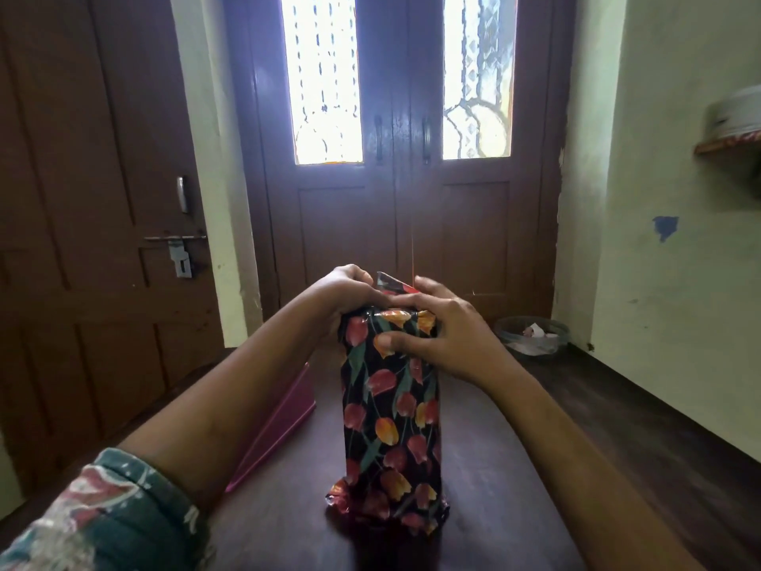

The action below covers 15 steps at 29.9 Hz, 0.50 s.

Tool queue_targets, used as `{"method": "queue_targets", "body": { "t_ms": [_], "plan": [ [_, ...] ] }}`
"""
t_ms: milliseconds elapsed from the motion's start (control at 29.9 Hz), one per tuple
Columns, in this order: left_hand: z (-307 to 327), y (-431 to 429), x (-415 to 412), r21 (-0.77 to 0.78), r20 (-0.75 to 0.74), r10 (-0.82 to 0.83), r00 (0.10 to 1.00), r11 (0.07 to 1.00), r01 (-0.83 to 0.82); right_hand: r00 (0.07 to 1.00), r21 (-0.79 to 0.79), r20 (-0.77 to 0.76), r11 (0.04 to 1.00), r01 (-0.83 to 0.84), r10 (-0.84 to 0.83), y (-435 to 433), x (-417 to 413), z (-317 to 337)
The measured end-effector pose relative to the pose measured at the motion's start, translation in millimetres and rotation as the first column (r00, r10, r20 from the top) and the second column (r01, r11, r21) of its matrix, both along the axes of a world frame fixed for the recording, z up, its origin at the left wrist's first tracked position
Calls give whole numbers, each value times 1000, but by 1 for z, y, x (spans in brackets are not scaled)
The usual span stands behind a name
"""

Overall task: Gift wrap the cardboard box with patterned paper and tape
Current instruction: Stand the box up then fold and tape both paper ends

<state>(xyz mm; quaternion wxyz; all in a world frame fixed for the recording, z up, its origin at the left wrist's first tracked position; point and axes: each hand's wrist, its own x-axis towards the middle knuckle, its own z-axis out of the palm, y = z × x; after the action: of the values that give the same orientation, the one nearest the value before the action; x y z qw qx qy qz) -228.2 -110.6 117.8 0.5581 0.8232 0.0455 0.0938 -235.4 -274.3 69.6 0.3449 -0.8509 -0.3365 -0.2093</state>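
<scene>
Head view, forward-down, near upright box (391,410).

The left arm (230,389) wears a sleeve (103,517) at the near left corner: dark teal cloth printed with red and whitish flower-like shapes, bunched in soft folds and ending near the elbow. Beyond it the forearm is bare to the left hand (346,294). The right arm (547,430) is bare along its visible length.

Tall wrapped box (391,414), in glossy black paper printed with red and orange tulips, stands upright on dark brown wooden table (494,467); paper crumpled at base. Left hand (350,292) grips top left corner, fingers curled. Right hand (444,331) grips top right, thumb (395,342) pressed on near face. Paper flap (389,282) projects upward between hands.
</scene>
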Motion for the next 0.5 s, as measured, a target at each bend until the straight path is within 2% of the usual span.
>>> {"method": "queue_targets", "body": {
  "t_ms": [33,100,167,234,301,502],
  "plan": [
    [0,0,0,4,6,24,1000,1000,-24,998,-1,-66,1000,-10,10,1,1,1],
    [-1,4,-7,-16,0,36,999,999,-36,996,24,-89,1000,-18,20,1,2,-1],
    [-3,13,-18,-32,-28,-53,998,998,53,998,65,-57,998,-13,17,0,2,-4],
    [-6,25,-28,-53,-144,-211,967,977,205,999,100,-36,995,-19,23,-2,2,-7],
    [-8,32,-33,-43,-225,-263,938,965,260,999,116,-25,992,-40,43,-2,1,-5],
    [-5,38,-30,22,-45,-191,981,981,192,999,40,31,998,-39,38,5,13,1]
  ]
}}
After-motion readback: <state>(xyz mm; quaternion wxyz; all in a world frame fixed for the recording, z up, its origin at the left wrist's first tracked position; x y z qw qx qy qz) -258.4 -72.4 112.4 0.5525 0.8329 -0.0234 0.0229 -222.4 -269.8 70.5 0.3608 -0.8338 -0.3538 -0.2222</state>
